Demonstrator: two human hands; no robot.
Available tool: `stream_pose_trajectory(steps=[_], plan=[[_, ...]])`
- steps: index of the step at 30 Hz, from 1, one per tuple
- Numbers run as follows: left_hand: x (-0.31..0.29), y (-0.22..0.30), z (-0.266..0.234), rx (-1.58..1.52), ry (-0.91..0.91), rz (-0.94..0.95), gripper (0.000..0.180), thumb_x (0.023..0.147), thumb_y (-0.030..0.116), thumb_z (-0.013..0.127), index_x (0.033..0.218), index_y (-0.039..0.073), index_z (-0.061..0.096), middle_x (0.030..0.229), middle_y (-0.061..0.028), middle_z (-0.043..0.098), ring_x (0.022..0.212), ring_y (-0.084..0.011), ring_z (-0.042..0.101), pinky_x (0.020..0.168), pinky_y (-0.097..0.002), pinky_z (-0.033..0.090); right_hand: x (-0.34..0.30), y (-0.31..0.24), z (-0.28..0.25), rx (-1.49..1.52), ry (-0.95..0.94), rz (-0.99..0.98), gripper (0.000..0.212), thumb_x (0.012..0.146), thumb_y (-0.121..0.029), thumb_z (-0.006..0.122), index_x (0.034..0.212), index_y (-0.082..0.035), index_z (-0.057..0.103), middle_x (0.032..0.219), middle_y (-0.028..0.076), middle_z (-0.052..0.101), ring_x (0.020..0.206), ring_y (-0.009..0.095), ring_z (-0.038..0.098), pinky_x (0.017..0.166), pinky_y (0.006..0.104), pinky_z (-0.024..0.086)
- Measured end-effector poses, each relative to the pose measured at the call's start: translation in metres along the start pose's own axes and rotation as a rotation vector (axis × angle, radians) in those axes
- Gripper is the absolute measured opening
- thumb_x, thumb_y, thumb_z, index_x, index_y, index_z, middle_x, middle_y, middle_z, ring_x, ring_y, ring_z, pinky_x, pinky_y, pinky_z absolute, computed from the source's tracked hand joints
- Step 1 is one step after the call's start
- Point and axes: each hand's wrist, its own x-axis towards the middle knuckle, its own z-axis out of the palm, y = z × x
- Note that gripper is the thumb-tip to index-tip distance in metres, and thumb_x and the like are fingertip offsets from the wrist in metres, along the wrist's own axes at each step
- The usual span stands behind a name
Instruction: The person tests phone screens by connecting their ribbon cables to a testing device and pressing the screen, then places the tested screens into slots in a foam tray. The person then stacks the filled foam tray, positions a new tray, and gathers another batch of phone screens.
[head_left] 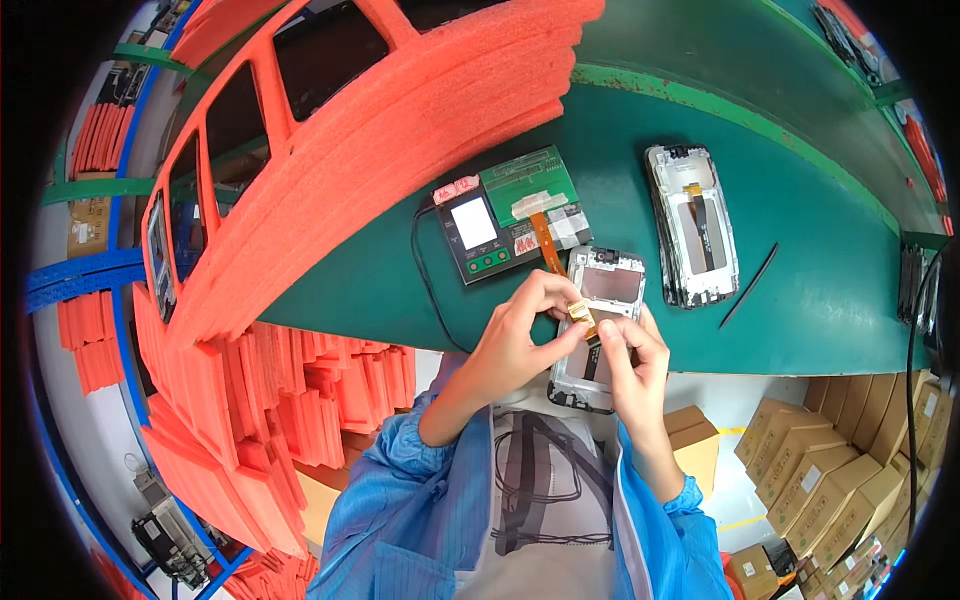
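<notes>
A: Left hand and right hand, how do they stand?

B: Close together, almost meeting. The left has thumb and forefinger brought together on a small gold flex connector. The right has its thumb bent in at the connector's lower right side, forefinger curled nearby; whether it pinches the piece too, I cannot tell.

A: So the connector lies between them?

B: Yes, at the left fingertips and just beside the right thumb, above a silvery phone frame. That frame sits beneath both hands, its near end showing past the near edge of the green bench.

A: What's around?

B: Ahead and to the left, a black tester with a lit screen and a green board. An orange ribbon runs from it toward the left hand; its far end is hidden by the fingers. Off to the right lies a stack of phone frames, with a thin black stick near it. Red foam trays rise at far left.
</notes>
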Motion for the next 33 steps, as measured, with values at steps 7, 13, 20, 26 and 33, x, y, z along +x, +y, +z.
stream_pose_trajectory(steps=[7,13,20,26,33], plan=[[-0.016,0.007,-0.027,0.485,0.355,0.283,0.035,0.079,-0.004,0.072,0.111,0.0,0.059,0.077,-0.0058,0.064,0.073,-0.0169,0.06,0.071,-0.0274,0.049,-0.003,0.004,-0.004,0.07,0.003,0.034,0.019,0.097,-0.013,0.058,0.092,0.003,0.066,0.083,0.003,0.051,0.075,0.009,0.044,0.066,0.0236,0.035],[-0.031,0.013,-0.058,1.03,0.367,0.247,0.036,0.076,0.003,0.074,0.112,0.006,0.071,0.077,-0.0045,0.06,0.074,-0.0227,0.053,0.07,-0.036,0.044,-0.004,0.007,-0.004,0.113,0.007,0.029,0.017,0.098,-0.012,0.058,0.094,0.003,0.066,0.084,0.002,0.051,0.077,0.008,0.046,0.069,0.0223,0.037],[-0.031,0.033,-0.04,0.736,0.0,0.44,0.041,0.072,0.008,0.078,0.112,0.008,0.069,0.114,-0.0097,0.061,0.104,-0.0272,0.06,0.088,-0.0385,0.051,-0.011,-0.019,-0.021,0.304,-0.063,0.26,0.021,0.098,-0.007,0.055,0.115,0.003,0.063,0.11,0.006,0.067,0.095,0.006,0.058,0.08,0.0191,0.043],[-0.023,0.025,-0.024,0.426,-0.028,0.49,0.03,0.077,0.002,0.072,0.107,0.001,0.069,0.099,-0.008,0.067,0.095,-0.023,0.066,0.079,-0.0316,0.054,-0.008,-0.042,-0.026,0.33,-0.075,0.255,0.041,0.104,-0.03,0.045,0.116,0.004,0.064,0.083,0.004,0.064,0.072,0.006,0.055,0.066,0.0206,0.046],[-0.006,0.023,-0.015,-0.327,0.143,-0.135,0.026,0.101,0.019,0.055,0.11,-0.005,0.062,0.103,-0.0017,0.063,0.092,-0.0065,0.056,0.079,-0.0228,0.048,0.01,-0.028,-0.023,0.169,-0.088,0.263,0.029,0.09,-0.007,0.068,0.115,0.006,0.062,0.078,0.0,0.053,0.069,0.004,0.05,0.06,0.0192,0.044]])
